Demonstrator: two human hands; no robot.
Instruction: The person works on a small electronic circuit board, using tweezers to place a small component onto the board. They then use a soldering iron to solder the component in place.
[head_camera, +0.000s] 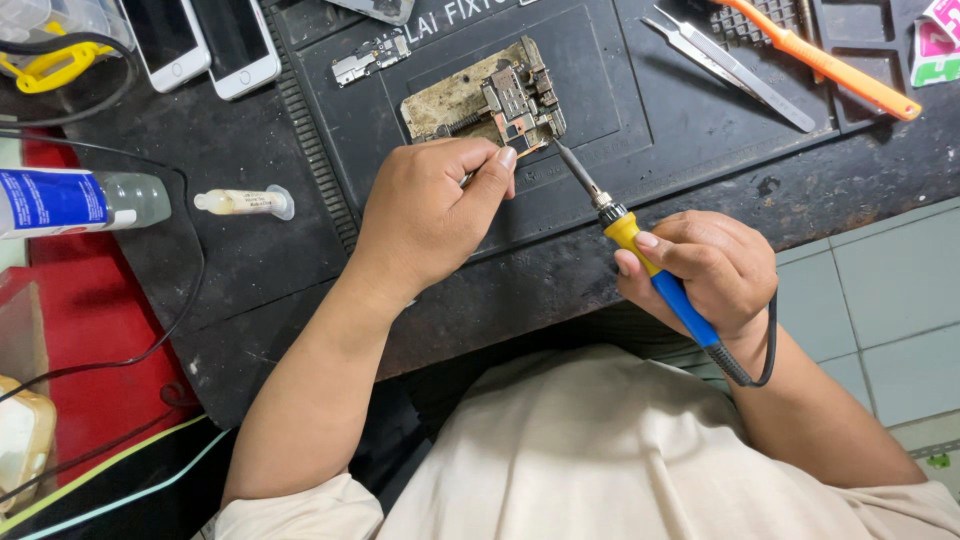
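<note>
My right hand (705, 270) grips a soldering iron (655, 275) with a yellow and blue handle; its dark tip reaches up-left to the edge of a circuit board (515, 95) clamped on a worn metal fixture (455, 100). My left hand (430, 215) lies just below the fixture, fingers curled around a thin metal tool (468, 178) that is mostly hidden, thumb pointing toward the board. Both hands rest over a black work mat (620, 150).
Metal tweezers (730, 65) and an orange-handled tool (830, 68) lie at the mat's upper right. A small board part (372, 56), two white phones (205, 40), a syringe (245, 202), a blue-labelled bottle (75, 200) and cables (150, 350) are on the left.
</note>
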